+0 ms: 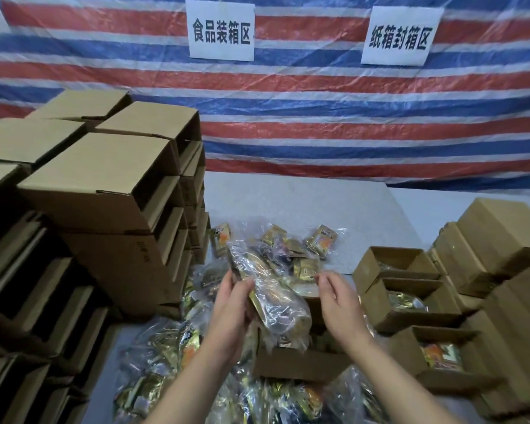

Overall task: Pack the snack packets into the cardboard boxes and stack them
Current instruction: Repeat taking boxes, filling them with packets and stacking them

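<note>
Over open box (300, 364), left hand (231, 304) grips packets (276, 301).

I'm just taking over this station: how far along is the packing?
Done: three open boxes on the right already hold packets, with a stack of boxes beside them. In hand: the left hand grips a clear bag of packets over the box in front; the right hand hovers open beside it. Left: loose packets cover the table, and many empty boxes wait on the left.
</note>
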Tool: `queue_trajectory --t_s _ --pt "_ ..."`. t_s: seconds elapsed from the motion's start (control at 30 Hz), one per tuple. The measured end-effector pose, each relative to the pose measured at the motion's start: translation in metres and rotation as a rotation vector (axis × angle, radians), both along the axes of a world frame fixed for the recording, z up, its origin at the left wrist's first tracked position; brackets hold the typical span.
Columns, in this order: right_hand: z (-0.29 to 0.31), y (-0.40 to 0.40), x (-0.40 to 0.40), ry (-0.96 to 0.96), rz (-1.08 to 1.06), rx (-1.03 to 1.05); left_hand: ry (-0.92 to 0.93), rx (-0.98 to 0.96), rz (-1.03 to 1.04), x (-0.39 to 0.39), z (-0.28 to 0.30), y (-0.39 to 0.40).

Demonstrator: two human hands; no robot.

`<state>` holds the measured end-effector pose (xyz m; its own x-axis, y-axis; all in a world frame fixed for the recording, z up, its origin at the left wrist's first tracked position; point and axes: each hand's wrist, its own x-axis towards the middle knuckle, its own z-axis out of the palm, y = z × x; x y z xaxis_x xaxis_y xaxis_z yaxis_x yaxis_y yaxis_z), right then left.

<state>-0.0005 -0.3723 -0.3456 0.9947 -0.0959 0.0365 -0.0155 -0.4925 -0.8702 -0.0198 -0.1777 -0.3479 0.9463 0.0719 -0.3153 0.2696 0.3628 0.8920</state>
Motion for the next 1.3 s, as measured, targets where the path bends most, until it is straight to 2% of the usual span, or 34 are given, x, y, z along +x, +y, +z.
queue_trajectory --t_s 0.07,0.13,0.2,0.33,0.4,0.47,0.6,0.67,0.73,0.83,0.97,1.03,1.13,1.3 --pt "0.021 0.008 -0.005 0.192 -0.023 0.426 -0.019 0.016 -0.026 0.0 0.012 -0.021" --pt "0.035 0.002 -0.008 0.444 0.074 0.674 -0.072 0.158 -0.065 0.001 0.021 -0.039" --pt "0.044 -0.01 -0.009 0.553 0.193 0.84 -0.174 0.362 -0.078 0.003 0.029 -0.053" --pt "0.062 -0.025 -0.006 0.565 0.352 0.832 -0.32 0.586 -0.194 0.011 0.048 -0.066" --pt "0.068 -0.026 0.0 0.555 0.361 0.777 -0.375 0.753 -0.301 0.018 0.054 -0.073" --pt "0.071 -0.026 0.003 0.533 0.334 0.783 -0.344 0.908 -0.387 0.024 0.056 -0.075" --pt "0.063 -0.027 0.002 0.523 0.236 0.828 -0.291 0.715 -0.483 0.029 0.054 -0.054" --pt "0.059 -0.033 0.002 0.488 0.229 0.817 -0.254 0.734 -0.495 0.027 0.041 -0.033" --pt "0.058 -0.039 0.004 0.424 0.242 0.75 -0.193 0.817 -0.531 0.022 0.016 -0.013" --pt "0.056 -0.041 0.006 0.335 0.36 0.446 -0.122 0.822 -0.576 0.012 -0.027 0.003" --pt "0.048 -0.03 0.008 0.409 0.672 -0.075 -0.076 0.653 -0.426 0.009 -0.05 0.01" --pt "0.037 -0.021 0.013 0.482 0.818 -0.307 -0.08 0.642 -0.415 0.011 -0.054 0.007" --pt "0.018 -0.008 0.022 0.624 0.863 -0.411 -0.084 0.643 -0.379 0.011 -0.057 0.001" --pt "-0.005 0.008 0.04 0.569 0.894 -0.547 -0.068 0.598 -0.334 0.01 -0.062 0.009"
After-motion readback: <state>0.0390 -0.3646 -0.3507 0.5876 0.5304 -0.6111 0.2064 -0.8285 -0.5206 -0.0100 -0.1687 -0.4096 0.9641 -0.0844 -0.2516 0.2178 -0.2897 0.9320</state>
